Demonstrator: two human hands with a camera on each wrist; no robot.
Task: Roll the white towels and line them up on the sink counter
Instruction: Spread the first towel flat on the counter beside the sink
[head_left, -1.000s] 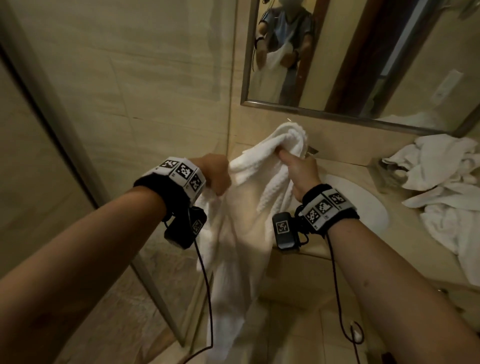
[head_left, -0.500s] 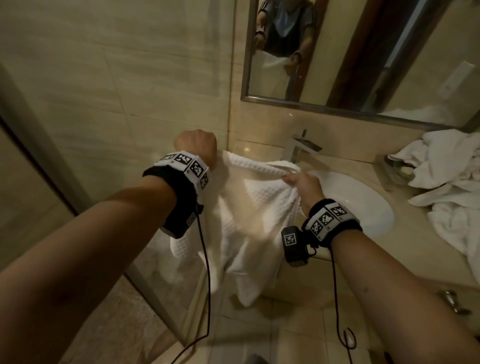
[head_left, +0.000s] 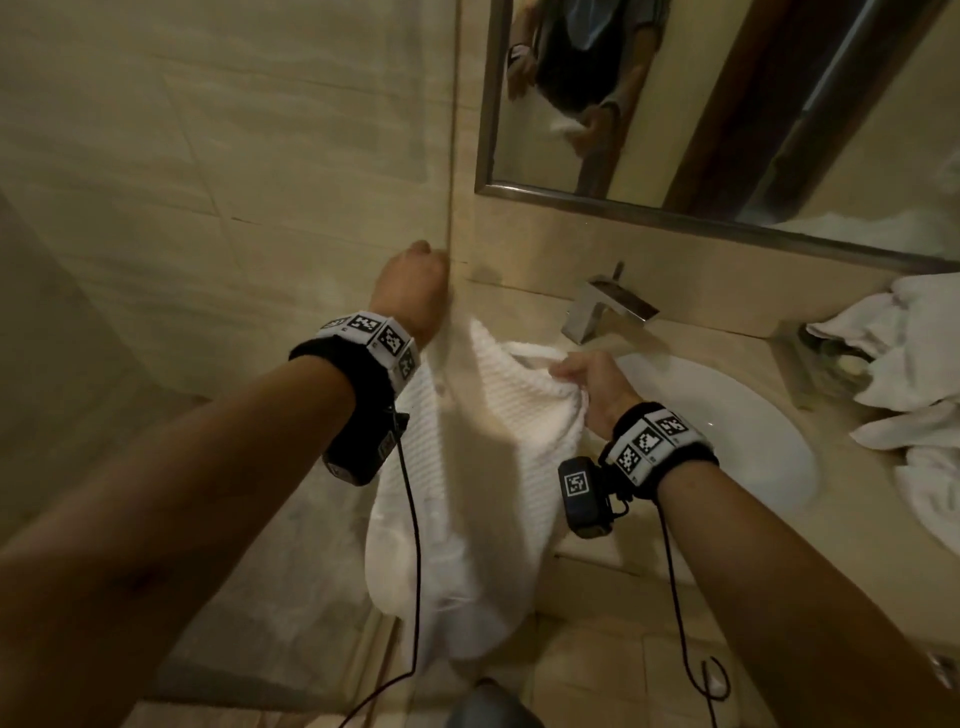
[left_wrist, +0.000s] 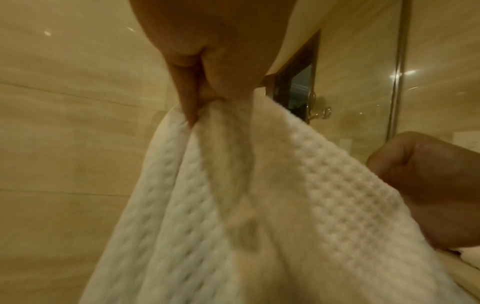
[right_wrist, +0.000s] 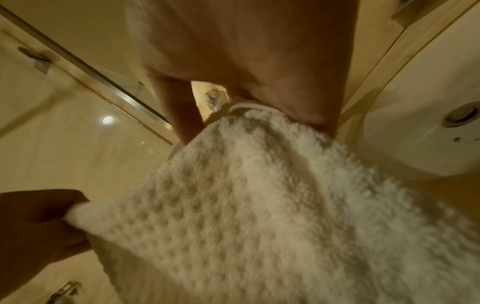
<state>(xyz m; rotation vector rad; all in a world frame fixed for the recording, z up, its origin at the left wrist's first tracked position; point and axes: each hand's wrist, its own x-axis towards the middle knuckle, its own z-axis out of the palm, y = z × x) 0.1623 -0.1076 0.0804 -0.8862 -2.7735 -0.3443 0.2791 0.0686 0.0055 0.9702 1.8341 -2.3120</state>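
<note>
A white waffle-weave towel (head_left: 483, 467) hangs spread between my two hands, in front of the counter's left end. My left hand (head_left: 415, 283) grips one top corner, raised near the wall corner. In the left wrist view its fingers (left_wrist: 187, 102) pinch the bunched towel (left_wrist: 259, 205). My right hand (head_left: 587, 382) pinches the other top edge, lower and just left of the basin. The right wrist view shows the towel (right_wrist: 272, 205) running from my right fingers (right_wrist: 182, 115) to my left hand (right_wrist: 39, 222). The towel's lower end dangles toward the floor.
A round white basin (head_left: 727, 431) is set in the beige counter (head_left: 857, 519), with a chrome faucet (head_left: 602, 306) behind it. Several crumpled white towels (head_left: 909, 374) lie on the counter at the right. A mirror (head_left: 727, 104) hangs above. A glass shower partition stands at the left.
My hands have moved apart, stretching the towel's top edge from a bunched clump into a spread sheet. The left hand rose toward the wall; the right hand dropped toward the basin.
</note>
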